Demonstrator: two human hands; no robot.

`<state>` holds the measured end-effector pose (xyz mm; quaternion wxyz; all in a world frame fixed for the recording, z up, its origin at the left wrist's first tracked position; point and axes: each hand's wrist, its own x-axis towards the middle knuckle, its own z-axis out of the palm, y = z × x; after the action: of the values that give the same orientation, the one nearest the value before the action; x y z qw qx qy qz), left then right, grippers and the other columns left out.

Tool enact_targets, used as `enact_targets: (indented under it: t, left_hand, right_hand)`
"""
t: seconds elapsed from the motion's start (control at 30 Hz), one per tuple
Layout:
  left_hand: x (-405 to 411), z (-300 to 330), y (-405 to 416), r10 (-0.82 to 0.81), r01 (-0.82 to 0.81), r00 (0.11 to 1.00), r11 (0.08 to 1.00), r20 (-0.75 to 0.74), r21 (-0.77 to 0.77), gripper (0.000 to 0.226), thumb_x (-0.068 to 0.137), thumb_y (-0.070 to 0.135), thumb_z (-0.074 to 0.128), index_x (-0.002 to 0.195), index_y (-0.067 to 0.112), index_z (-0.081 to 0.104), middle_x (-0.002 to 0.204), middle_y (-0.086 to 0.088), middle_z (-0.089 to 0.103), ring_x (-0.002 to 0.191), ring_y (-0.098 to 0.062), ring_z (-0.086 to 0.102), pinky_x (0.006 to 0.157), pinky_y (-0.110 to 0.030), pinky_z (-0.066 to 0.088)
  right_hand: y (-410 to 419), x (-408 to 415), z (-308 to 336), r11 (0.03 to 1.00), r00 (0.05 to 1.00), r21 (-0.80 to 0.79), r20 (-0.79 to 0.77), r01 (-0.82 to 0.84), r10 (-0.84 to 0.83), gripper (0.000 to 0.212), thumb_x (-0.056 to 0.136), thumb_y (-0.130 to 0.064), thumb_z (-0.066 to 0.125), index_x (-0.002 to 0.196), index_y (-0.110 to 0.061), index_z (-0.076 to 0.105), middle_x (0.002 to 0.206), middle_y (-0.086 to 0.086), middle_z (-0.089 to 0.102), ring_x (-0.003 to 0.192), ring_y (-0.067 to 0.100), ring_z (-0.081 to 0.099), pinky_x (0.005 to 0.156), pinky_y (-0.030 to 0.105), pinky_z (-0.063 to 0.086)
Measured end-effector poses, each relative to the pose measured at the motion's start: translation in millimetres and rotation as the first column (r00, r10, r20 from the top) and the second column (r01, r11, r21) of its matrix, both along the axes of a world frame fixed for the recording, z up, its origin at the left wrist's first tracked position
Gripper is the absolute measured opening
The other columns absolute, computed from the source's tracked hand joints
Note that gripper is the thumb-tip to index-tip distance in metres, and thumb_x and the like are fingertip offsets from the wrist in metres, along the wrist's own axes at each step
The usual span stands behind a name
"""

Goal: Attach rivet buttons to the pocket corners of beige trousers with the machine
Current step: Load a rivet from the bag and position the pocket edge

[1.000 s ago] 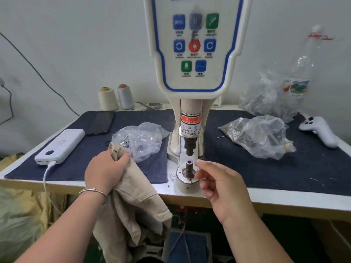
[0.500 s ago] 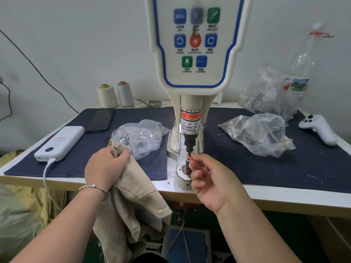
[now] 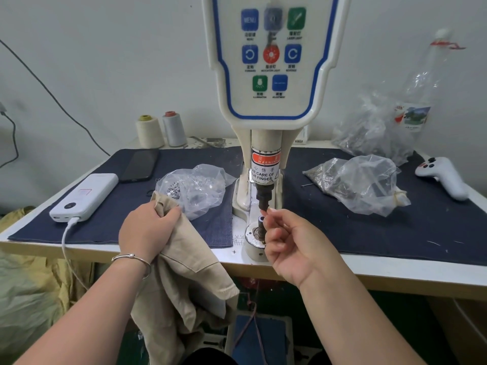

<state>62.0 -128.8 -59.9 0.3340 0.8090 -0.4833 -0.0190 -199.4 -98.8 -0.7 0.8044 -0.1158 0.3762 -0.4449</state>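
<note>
Beige trousers [image 3: 184,272] bunched in left hand [image 3: 147,230], gripped at table [image 3: 395,275] edge, hanging below. Right hand [image 3: 295,246] at machine [image 3: 266,159] punch, fingertips [image 3: 270,212] pinched by the lower die [image 3: 259,233]; can't tell if a rivet's held. Rivet bag [image 3: 197,188] just behind left hand.

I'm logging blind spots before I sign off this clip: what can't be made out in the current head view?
- Right hand: fingertips meet under the machine's punch; whether they pinch a rivet is too small to tell.
- Lower die: its right side is hidden by those fingers.
- Beige trousers: bunched in the left hand; no pocket corner can be identified.
- Control panel: top cut off by the frame edge, small labels blurred.
</note>
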Motion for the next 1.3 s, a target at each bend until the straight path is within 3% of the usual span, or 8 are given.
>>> enact_targets:
  t: [0.3,0.53,0.87,1.3]
  left_hand:
    - [-0.8,0.7,0.3,0.006,-0.006,1.0,1.0,-0.01,-0.003,0.047,0.09,0.044,0.062,0.061,0.01,0.049,0.064,-0.006,0.054,0.064,-0.022,0.05,0.054,-0.035,0.028]
    - [-0.5,1.2,0.8,-0.009,0.009,1.0,1.0,-0.001,0.017,0.042,0.091,0.045,0.06,0.068,0.009,0.057,0.069,-0.006,0.059,0.066,-0.022,0.052,0.057,-0.035,0.032]
    - [-1.3,2.4,0.9,0.009,-0.009,1.0,1.0,0.003,0.02,0.045,0.09,0.043,0.061,0.065,0.007,0.054,0.066,-0.007,0.055,0.065,-0.023,0.05,0.054,-0.035,0.028]
    - [-0.8,1.5,0.5,0.0,0.0,1.0,1.0,0.0,0.016,0.046,0.09,0.045,0.061,0.066,0.006,0.056,0.068,-0.008,0.057,0.066,-0.023,0.051,0.056,-0.035,0.03]
  right_hand:
    - [-0.5,1.4,3.9,0.999,0.999,0.019,-0.031,0.039,-0.039,0.01,0.088,-0.004,0.062,0.098,0.0,0.063,0.057,0.006,0.066,0.032,0.007,0.048,0.028,0.014,0.031]
    - [1.3,0.8,4.7,0.999,0.997,0.0,-0.071,0.038,-0.038,0.006,0.086,-0.004,0.063,0.09,-0.002,0.066,0.062,0.007,0.069,0.033,0.007,0.049,0.029,0.014,0.032]
    - [-0.4,-0.1,2.6,0.999,0.995,-0.031,-0.087,0.036,-0.038,0.006,0.087,-0.006,0.063,0.085,-0.003,0.067,0.07,0.01,0.073,0.034,0.009,0.051,0.029,0.016,0.033]
    - [0.9,-3.5,0.8,0.999,1.0,-0.026,0.009,0.027,-0.027,0.019,0.086,-0.007,0.067,0.103,0.0,0.065,0.066,0.008,0.069,0.034,0.007,0.049,0.029,0.016,0.032]
